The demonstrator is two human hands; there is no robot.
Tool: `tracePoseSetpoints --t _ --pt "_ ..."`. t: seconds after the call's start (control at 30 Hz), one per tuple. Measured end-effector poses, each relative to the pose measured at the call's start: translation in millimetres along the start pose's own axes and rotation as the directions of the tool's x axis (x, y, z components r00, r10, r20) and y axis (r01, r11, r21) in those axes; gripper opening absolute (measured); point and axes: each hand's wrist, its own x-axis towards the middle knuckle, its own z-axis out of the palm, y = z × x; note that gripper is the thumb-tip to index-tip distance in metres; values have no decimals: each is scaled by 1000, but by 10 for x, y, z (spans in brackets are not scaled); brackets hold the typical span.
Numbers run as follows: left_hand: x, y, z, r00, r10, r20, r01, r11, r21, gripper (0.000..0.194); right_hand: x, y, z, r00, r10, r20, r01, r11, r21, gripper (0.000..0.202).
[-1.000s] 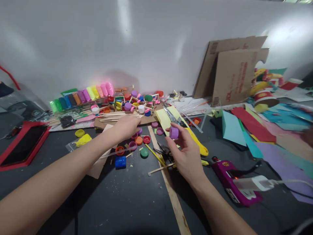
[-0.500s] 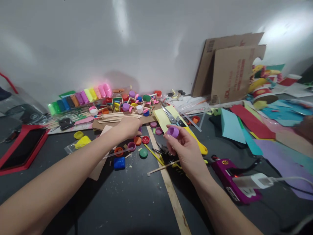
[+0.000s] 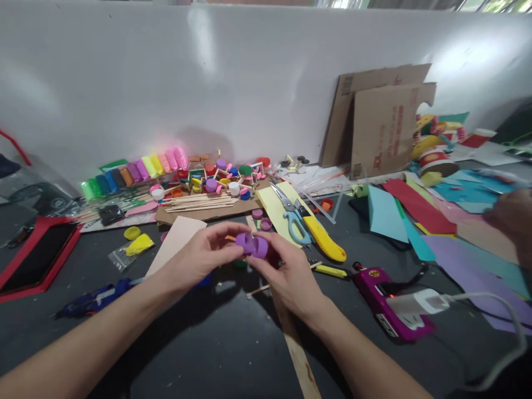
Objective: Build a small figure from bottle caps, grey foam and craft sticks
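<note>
My left hand pinches a purple bottle cap between thumb and fingers. A second purple bottle cap is gripped by my right hand. The two caps are side by side above the dark table, close together or touching; I cannot tell which. Beyond my right hand, blue-handled scissors and a yellow utility knife lie on a yellow sheet. Two more purple caps rest just behind my hands. Other caps under my hands are mostly hidden.
Wooden sticks and a pile of colourful caps sit at the back. At left are a blue glue gun and a phone; at right, a purple power strip, coloured paper and another person's hand.
My left hand has come back from the loose caps holding a purple cap. My right hand has moved left with its own, bringing both together. The camera has tilted up slightly.
</note>
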Motion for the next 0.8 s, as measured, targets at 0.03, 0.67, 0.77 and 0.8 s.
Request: tracePoseSetpoints --t 0.03,0.67,0.77,0.8 --pt "-98 -40 59 999 -25 -41 19 989 -144 33 -20 -16 17 996 -82 27 83 995 -49 29" --pt "-864 -496 277 941 -191 -278 78 926 -369 29 -220 -146 202 847 -156 508 315 917 -243 37" --pt "-865 -476 279 947 -228 -226 91 865 -493 26 -235 -179 223 836 -187 516 385 870 -308 50" --pt "-863 -466 287 946 -229 -229 82 853 -515 25 -242 -192 227 838 -193 510 394 861 -322 53"
